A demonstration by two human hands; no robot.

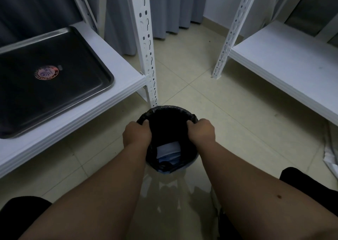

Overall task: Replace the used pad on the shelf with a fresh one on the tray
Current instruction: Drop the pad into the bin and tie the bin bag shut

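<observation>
A small waste bin (169,112) lined with a black bag stands on the floor in front of me. My left hand (136,134) grips its left rim and my right hand (201,132) grips its right rim. Inside the bin lies a folded white and blue pad (169,151). A dark metal tray (54,86) with a round sticker (46,72) rests on the white shelf (120,60) at the left; nothing lies on the tray.
A perforated white shelf post (146,44) rises just behind the bin. A second white shelf (285,62) stands at the right with its own post (228,38). Grey curtains (164,9) hang at the back. White material (331,157) lies on the floor far right.
</observation>
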